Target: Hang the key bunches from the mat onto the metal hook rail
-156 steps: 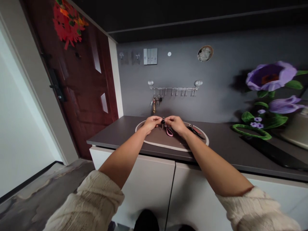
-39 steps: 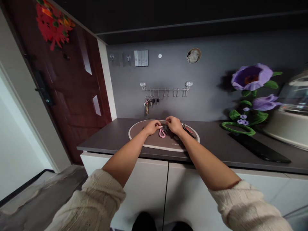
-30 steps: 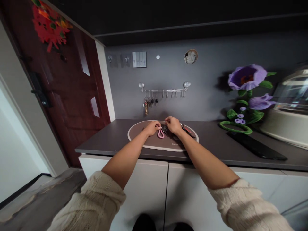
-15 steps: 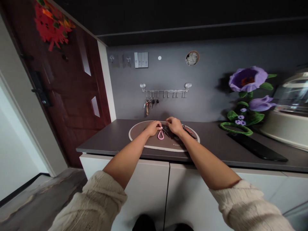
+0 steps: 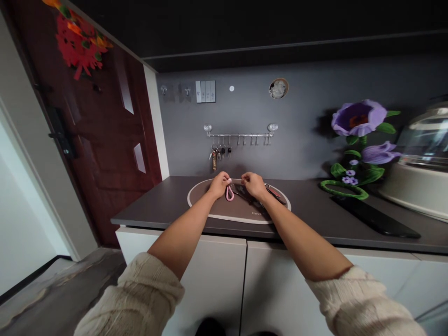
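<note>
back wall (image 5: 304, 149): plain grey, bearing a pale switch panel (image 5: 206, 91) and a round hole (image 5: 279, 88) stuffed with something whitish
door (image 5: 121, 126): dark red, panelled, at the left, with a black handle plate (image 5: 63, 134)
left wall (image 5: 21, 205): white, edged dark at its foot
floor (image 5: 70, 284): grey, marble-like veining
counter (image 5: 147, 200): dark grey, above white cabinet doors (image 5: 199, 275)
overhead unit (image 5: 262, 28): black, spanning the top
light: soft, brightest on the left wall

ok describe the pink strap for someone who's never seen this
On the dark grey countertop, below the hook rail, lies an oval brown mat with a pale rim. Near its middle, pinched in the left hand, is the pink strap. Its teardrop loop sets it apart from the dark pieces and red piece to its right.
</note>
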Demonstrator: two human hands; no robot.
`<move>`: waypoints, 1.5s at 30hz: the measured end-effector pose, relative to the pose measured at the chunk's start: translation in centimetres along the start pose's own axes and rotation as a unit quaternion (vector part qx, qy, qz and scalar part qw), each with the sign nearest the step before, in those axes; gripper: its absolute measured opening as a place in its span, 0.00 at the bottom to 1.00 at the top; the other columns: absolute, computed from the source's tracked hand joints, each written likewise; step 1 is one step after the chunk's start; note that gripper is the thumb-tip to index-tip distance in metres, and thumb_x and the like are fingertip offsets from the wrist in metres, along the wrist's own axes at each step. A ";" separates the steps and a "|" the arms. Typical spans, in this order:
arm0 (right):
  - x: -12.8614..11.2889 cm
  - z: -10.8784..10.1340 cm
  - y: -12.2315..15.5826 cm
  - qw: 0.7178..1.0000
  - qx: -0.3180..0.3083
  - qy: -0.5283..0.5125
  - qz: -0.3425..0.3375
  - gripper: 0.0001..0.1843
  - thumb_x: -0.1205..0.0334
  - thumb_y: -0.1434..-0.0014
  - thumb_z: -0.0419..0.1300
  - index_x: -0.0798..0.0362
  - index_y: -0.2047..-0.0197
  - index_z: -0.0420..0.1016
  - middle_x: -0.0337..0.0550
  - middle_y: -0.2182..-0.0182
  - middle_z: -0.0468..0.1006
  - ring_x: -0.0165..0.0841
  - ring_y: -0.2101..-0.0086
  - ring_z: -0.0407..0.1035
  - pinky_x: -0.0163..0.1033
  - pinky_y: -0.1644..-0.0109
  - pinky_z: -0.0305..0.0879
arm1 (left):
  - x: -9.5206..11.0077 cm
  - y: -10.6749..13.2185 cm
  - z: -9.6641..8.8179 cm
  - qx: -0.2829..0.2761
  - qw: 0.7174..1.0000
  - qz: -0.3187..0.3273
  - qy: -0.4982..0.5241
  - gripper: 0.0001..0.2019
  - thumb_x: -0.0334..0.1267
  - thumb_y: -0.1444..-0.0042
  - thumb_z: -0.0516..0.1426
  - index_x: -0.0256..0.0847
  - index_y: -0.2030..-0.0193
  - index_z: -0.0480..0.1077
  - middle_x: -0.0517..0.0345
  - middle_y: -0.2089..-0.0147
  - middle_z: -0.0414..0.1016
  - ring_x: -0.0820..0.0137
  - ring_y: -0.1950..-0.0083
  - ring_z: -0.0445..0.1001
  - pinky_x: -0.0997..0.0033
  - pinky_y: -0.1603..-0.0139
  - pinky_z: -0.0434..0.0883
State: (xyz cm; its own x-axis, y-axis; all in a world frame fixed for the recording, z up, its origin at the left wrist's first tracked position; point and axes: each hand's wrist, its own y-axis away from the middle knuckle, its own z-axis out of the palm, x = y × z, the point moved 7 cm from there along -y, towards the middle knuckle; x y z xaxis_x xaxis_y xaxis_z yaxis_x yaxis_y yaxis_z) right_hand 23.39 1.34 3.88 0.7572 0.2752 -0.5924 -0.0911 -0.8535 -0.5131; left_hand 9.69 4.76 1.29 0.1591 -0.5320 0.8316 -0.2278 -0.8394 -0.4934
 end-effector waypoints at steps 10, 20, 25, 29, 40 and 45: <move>-1.1 -0.2 0.4 1.000 -0.005 -0.002 -0.020 0.07 0.69 0.51 0.54 0.54 0.68 0.72 0.43 0.70 0.75 0.29 0.68 0.68 0.33 0.59 0.59 | 0.5 0.4 -0.2 0.025 0.966 -0.081 0.243 0.05 0.28 0.48 0.50 0.38 0.69 0.55 0.62 0.71 0.69 0.78 0.72 0.70 0.72 0.64 0.67; -2.5 -0.5 0.9 0.995 0.003 -0.053 -0.084 0.11 0.59 0.50 0.54 0.55 0.67 0.73 0.41 0.71 0.75 0.28 0.71 0.66 0.33 0.64 0.59 | 1.2 0.1 -0.3 0.055 0.930 -0.083 0.354 0.07 0.27 0.50 0.53 0.37 0.69 0.56 0.60 0.73 0.70 0.76 0.71 0.72 0.71 0.63 0.68; -2.2 -0.3 0.8 0.993 0.001 -0.093 -0.072 0.10 0.57 0.52 0.55 0.55 0.71 0.71 0.40 0.74 0.74 0.27 0.73 0.65 0.32 0.66 0.58 | 1.4 0.0 -0.1 0.048 0.919 -0.081 0.383 0.07 0.26 0.50 0.53 0.36 0.68 0.56 0.59 0.72 0.71 0.75 0.69 0.73 0.68 0.59 0.68; -1.5 0.2 0.3 0.989 -0.005 -0.134 -0.064 0.11 0.56 0.53 0.55 0.56 0.73 0.70 0.39 0.76 0.72 0.27 0.74 0.63 0.32 0.68 0.57 | 1.4 -0.1 0.0 0.033 0.915 -0.075 0.395 0.07 0.26 0.49 0.53 0.37 0.67 0.56 0.57 0.70 0.71 0.73 0.66 0.73 0.67 0.57 0.67; -1.7 -0.4 0.2 0.982 0.020 -0.170 -0.084 0.11 0.56 0.51 0.52 0.55 0.71 0.66 0.37 0.76 0.68 0.27 0.74 0.60 0.33 0.67 0.56 | 1.4 0.6 0.0 0.026 0.925 -0.088 0.367 0.10 0.23 0.50 0.52 0.37 0.62 0.58 0.61 0.73 0.68 0.78 0.72 0.70 0.68 0.60 0.68; -1.8 -1.0 0.1 0.981 0.036 -0.169 -0.087 0.11 0.55 0.51 0.51 0.55 0.71 0.64 0.38 0.75 0.67 0.28 0.73 0.60 0.35 0.65 0.56 | 1.2 0.7 0.4 0.017 0.951 -0.097 0.292 0.04 0.26 0.51 0.53 0.35 0.67 0.63 0.59 0.72 0.67 0.78 0.72 0.70 0.71 0.61 0.68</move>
State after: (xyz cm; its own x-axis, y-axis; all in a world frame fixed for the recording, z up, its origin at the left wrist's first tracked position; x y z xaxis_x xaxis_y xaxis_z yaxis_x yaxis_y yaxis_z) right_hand 22.64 0.30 5.49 0.5078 0.5563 -0.6578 -0.0331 -0.7504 -0.6602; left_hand 10.09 3.53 1.84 -0.3678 -0.2222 0.9030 -0.2149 -0.9244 -0.3151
